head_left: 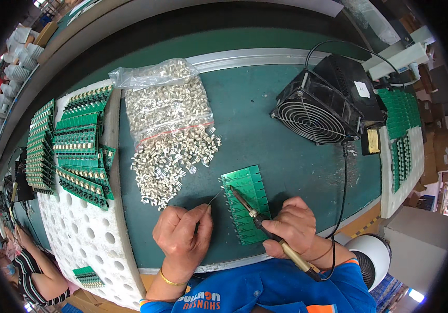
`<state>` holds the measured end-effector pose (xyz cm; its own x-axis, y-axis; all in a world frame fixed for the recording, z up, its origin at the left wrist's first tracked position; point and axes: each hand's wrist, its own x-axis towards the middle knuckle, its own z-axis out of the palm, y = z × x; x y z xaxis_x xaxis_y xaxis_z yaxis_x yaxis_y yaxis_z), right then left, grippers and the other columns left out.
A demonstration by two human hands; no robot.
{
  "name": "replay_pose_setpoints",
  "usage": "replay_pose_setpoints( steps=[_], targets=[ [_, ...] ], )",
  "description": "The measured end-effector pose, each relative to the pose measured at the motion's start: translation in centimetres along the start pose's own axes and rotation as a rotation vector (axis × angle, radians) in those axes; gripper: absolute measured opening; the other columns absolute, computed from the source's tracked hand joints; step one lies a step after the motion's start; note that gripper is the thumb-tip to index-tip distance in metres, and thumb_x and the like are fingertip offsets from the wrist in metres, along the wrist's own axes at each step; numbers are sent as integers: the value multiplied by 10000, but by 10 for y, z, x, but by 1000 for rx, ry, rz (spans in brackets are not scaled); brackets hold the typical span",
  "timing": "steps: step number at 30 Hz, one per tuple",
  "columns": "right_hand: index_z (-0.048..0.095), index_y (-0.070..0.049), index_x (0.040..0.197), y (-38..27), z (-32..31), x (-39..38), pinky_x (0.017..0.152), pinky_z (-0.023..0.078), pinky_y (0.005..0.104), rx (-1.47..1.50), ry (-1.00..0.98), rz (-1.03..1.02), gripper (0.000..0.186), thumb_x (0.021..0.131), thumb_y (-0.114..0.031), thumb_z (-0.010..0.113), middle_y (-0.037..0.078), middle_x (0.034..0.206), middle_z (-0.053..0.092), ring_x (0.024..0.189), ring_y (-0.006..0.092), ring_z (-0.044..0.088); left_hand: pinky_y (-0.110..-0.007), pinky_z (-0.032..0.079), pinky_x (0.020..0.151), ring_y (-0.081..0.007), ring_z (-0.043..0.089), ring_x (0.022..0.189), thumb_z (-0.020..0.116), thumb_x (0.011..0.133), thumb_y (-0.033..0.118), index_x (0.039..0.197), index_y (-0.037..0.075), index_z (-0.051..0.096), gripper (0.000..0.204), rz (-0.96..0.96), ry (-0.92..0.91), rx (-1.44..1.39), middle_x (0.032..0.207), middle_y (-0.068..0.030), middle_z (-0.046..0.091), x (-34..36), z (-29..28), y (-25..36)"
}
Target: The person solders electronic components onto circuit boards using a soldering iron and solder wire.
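Observation:
A green circuit board panel [255, 197] lies on the bench before me, with small connector pins sticking out along its left edge. My right hand [292, 228] is closed round the handle of a soldering iron [287, 249]. The iron's tip is at the board's upper left, over or on the row of joints; contact is too small to make out. In a pinch, my left hand [183, 233] holds a thin solder wire [215, 197] whose far end reaches toward the tip. Beyond that hand spills a pile of small white connectors [162, 175].
A clear plastic bag [167, 99] of connectors lies behind the pile. On white foam [83, 229] at left stand several stacked boards [80, 125]. A black fan [312, 117] sits at back right, a cable [344, 188] hanging near my right arm. Another person [39, 271] is at far left.

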<state>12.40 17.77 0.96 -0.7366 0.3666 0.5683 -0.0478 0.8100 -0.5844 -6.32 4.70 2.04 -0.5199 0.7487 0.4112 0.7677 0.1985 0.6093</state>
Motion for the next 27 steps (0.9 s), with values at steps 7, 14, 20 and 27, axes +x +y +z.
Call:
replay_pose_setpoints(
  steps=[7, 14, 20, 27],
  targets=[
    [645, -36, 1029, -1, -1, 0, 590, 437, 336, 8, 6, 12, 296, 859, -263, 729, 23, 591, 540, 495, 185, 532, -281, 382, 504, -160, 512, 564, 800, 720, -39, 826, 33, 707, 158, -10, 2, -17, 669, -54, 537, -1, -2, -1],
    [638, -48, 1067, 1, -9, -1, 615, 449, 359, 33, 117, 54, 288, 872, -244, 718, 23, 645, 560, 525, 196, 531, -267, 339, 490, -135, 472, 555, 805, 757, -7, 752, 34, 609, 200, -71, 24, -30, 670, -49, 538, -2, -1, 0],
    [668, -101, 1106, 0, -14, 1, 659, 452, 368, 7, 84, 82, 335, 834, -271, 767, 8, 740, 553, 606, 189, 539, -275, 329, 475, -145, 452, 512, 805, 780, 31, 749, 55, 611, 198, -140, 4, -56, 624, -38, 540, -2, -3, -1],
    [701, -83, 1028, 2, -15, 5, 650, 423, 372, 101, 128, 121, 332, 776, -266, 815, 21, 734, 547, 610, 199, 533, -285, 361, 496, -180, 482, 546, 784, 765, 30, 765, 40, 645, 140, -108, 8, -53, 658, -67, 543, -3, -4, 0]
  ],
)
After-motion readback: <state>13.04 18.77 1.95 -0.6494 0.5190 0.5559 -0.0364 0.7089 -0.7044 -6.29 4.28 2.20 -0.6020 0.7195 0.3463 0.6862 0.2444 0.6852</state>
